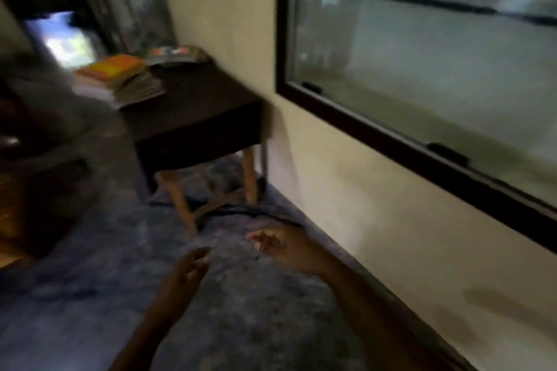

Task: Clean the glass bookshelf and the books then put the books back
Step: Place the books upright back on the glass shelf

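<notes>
Left hand (187, 271) and right hand (286, 247) are held low over the mottled grey-blue carpet (90, 295). Both grips are released: fingers loosely curled, nothing is held. No cloth is seen in either.

Heavy motion blur throughout, so fine detail is not to be trusted.

Ahead of the hands: a dark brown table (205, 99) on pale wooden legs (180, 205), set against the cream wall (331, 190).

A flat stack of books with an orange-yellow cover on top (120, 78) lies on the table's far left part. Just behind it lies a second, thinner pile with a red-and-grey cover (174, 54). Whether the two piles touch cannot be told.

Key relation: the books lie forward and to the left of both hands, well apart from them. The left hand is judged nearer. The stack lies flat, long axis apparently running lower left to upper right; spine side cannot be told.

To the right, in the wall, is the dark-framed, glass-fronted bookshelf (422, 75); the right hand is nearer to it. One dark inner shelf board (422, 1) is seen through the glass. No books are made out inside.

Judgement: books are out, return not yet done. Next move is likely a reach forward-left to the stack, then a carry right to the bookshelf.
</notes>
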Demonstrator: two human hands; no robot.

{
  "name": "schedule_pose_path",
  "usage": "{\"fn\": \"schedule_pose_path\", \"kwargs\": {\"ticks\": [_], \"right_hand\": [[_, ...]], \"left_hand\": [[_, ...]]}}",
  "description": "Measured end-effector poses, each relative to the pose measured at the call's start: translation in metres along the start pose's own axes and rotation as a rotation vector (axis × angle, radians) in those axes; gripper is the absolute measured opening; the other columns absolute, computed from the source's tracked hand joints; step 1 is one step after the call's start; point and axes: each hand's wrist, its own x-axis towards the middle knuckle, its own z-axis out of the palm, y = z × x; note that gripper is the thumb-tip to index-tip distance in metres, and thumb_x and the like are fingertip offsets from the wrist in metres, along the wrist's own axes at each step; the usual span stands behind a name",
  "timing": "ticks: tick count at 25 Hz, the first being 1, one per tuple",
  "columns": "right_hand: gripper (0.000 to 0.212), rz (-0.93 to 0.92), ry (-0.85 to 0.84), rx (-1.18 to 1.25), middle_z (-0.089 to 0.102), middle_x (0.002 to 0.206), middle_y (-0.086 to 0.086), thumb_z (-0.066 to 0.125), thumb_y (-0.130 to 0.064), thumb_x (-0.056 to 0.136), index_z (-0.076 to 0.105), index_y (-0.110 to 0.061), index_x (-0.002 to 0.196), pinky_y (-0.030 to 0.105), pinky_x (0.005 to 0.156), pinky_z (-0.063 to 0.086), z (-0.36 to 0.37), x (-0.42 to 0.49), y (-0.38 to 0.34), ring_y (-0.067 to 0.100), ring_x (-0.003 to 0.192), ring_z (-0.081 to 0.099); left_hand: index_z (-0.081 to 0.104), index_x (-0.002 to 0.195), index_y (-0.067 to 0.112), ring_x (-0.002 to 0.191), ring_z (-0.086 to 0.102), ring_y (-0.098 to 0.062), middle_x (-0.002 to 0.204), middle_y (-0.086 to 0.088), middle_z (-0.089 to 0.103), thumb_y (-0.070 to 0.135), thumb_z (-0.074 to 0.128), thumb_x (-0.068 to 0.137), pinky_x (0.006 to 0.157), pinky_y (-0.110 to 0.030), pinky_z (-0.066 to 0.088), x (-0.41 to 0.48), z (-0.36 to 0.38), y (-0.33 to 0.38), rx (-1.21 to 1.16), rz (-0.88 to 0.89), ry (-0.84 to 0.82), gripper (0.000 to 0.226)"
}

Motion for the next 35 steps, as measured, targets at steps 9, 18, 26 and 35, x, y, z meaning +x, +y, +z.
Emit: {"fn": "schedule_pose_path", "kwargs": {"ticks": [9, 18, 26, 35], "right_hand": [[0.031, 0.151, -0.562, -0.077, 0.061, 0.123, 0.012, 0.050, -0.009, 0.096, 0.057, -0.005, 0.126, 0.005, 0.077, 0.039, 0.267, 0.108, -0.026, 0.002, 0.099, 0.062], [0.045, 0.585, -0.548, -0.372, 0.053, 0.133, 0.014, 0.053, -0.036, 0.093, 0.056, -0.006, 0.126, 0.029, 0.099, 0.038, 0.291, 0.255, 0.094, 0.028, 0.122, 0.050], [0.024, 0.302, -0.760, -0.348, 0.063, 0.107, 0.015, 0.043, -0.023, 0.099, 0.063, -0.011, 0.105, 0.022, 0.066, 0.037, 0.382, 0.545, -0.114, 0.027, 0.102, 0.059], [0.032, -0.052, -0.779, -0.263, 0.059, 0.127, 0.002, 0.047, -0.023, 0.097, 0.056, -0.014, 0.127, 0.025, 0.095, 0.040, 0.480, 0.789, -0.287, 0.017, 0.116, 0.054]], "left_hand": [[0.059, 0.116, 0.005, 0.113, 0.056, -0.033, 0.117, -0.016, 0.059, 0.006, 0.050, 0.094, 0.083, -0.029, 0.037, -0.148, -0.189, -0.163, -0.157, -0.636, 0.433, 0.024], [0.055, 0.121, 0.010, 0.098, 0.053, -0.019, 0.109, -0.006, 0.058, 0.013, 0.043, 0.098, 0.072, -0.026, 0.036, 0.047, -0.340, -0.225, -0.277, -0.642, 0.420, 0.026], [0.057, 0.116, 0.008, 0.092, 0.056, -0.020, 0.114, -0.013, 0.060, 0.013, 0.045, 0.098, 0.061, -0.021, 0.039, 0.134, -0.497, -0.287, -0.288, -0.885, 0.554, 0.023], [0.059, 0.087, 0.010, 0.091, 0.056, -0.029, 0.090, -0.012, 0.060, 0.005, 0.044, 0.097, 0.062, -0.028, 0.043, 0.312, -0.700, -0.373, -0.291, -0.887, 0.497, 0.018]]}}
